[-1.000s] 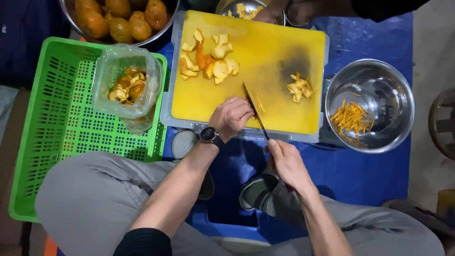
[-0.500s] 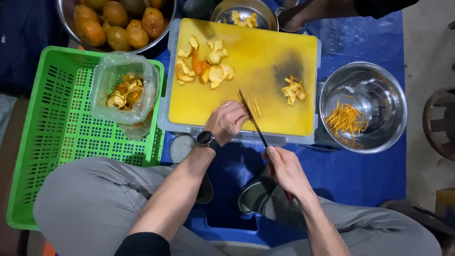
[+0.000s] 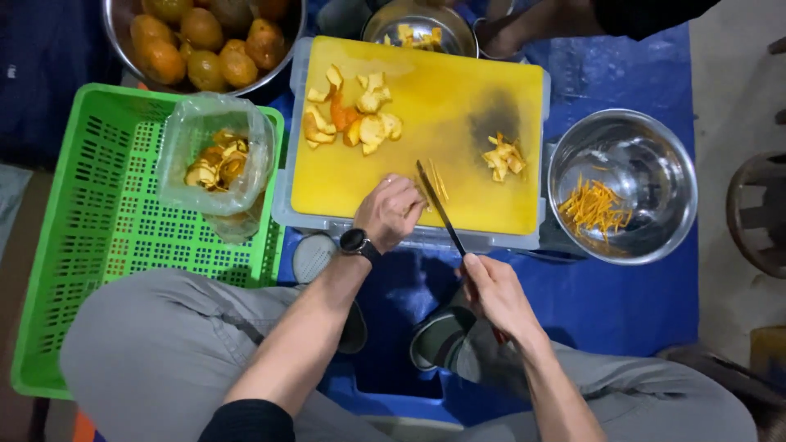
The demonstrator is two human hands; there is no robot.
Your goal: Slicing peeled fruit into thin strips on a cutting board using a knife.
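Note:
A yellow cutting board (image 3: 458,98) lies in front of me on a grey tray. My left hand (image 3: 390,211), with a black watch on the wrist, presses a piece of orange peel against the board's near edge. My right hand (image 3: 494,295) grips a dark-bladed knife (image 3: 438,206) whose blade lies on the board right beside the left fingers, next to a few thin peel strips (image 3: 440,182). Peel pieces (image 3: 352,119) are piled at the board's far left, and a smaller pile (image 3: 503,155) sits towards the right.
A steel bowl (image 3: 655,147) at the right holds thin orange strips. A green plastic basket (image 3: 82,237) at the left carries a clear bag of peel (image 3: 214,160). A big bowl of whole oranges (image 3: 205,41) and a small steel bowl (image 3: 422,29) stand behind. Another person's hand (image 3: 524,33) is at the top.
The view has shifted slightly. My hands stay at the board's near edge, the knife blade keeping close beside the left fingers.

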